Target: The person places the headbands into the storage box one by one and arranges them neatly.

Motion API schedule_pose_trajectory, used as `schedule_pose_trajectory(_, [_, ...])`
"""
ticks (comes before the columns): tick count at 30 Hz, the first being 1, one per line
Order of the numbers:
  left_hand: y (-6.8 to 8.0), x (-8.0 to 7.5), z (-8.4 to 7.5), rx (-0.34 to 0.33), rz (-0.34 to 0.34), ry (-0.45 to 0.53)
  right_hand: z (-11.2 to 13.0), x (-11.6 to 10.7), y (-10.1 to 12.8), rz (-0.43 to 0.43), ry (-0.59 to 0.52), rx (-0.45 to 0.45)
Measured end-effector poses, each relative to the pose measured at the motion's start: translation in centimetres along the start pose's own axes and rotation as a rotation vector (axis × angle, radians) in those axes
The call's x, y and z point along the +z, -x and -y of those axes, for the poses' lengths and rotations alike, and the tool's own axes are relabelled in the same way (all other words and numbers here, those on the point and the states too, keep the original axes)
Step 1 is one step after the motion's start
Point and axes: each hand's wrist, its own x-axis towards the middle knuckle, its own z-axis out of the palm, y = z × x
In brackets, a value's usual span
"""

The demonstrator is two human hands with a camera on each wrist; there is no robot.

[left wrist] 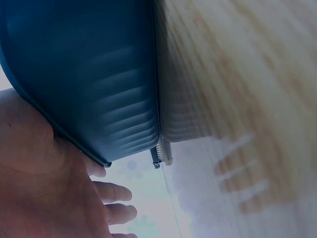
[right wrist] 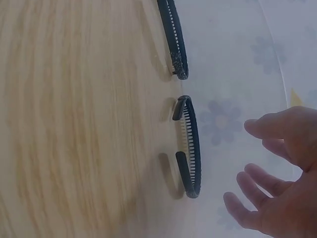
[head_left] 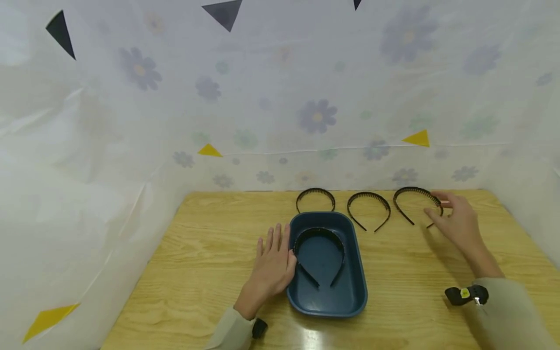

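My left hand rests against the left side of a dark blue tray, fingers straight, thumb at the rim. The left wrist view shows the palm beside the tray's wall. Inside the tray lies a black headband. At the back right, my right hand reaches to the right side of a black toothed headband, thumb and fingers spread. In the right wrist view, this hand hovers above the toothed headband, with a gap between them.
Two more black headbands lie along the back of the wooden table: one in the middle, another behind the tray. A white flower-patterned sheet hangs behind the table, with yellow and black triangles on it.
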Motion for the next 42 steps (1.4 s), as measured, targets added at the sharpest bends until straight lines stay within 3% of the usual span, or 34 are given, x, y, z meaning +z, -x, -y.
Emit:
schedule_pose_trajectory(12, [0.0, 0.1, -0.1, -0.004, 0.01, 0.007, -2.6, -0.5, -1.7, 0.051, 0.001, 0.059])
schedule_pose_trajectory(23, [0.0, 0.2, -0.1, 0.003, 0.01, 0.009, -5.4, 0.1, -2.0, 0.158, -0.013, 0.138])
schedule_pose_trajectory(32, [0.0, 0.3, 0.0, 0.005, 0.003, 0.007, -6.2, 0.3, -1.9, 0.227, -0.019, 0.17])
schedule_pose_trajectory(42, [-0.1, 0.4, 0.0, 0.002, 0.0, 0.0, -7.0, 0.7, -2.1, 0.222, 0.036, 0.152])
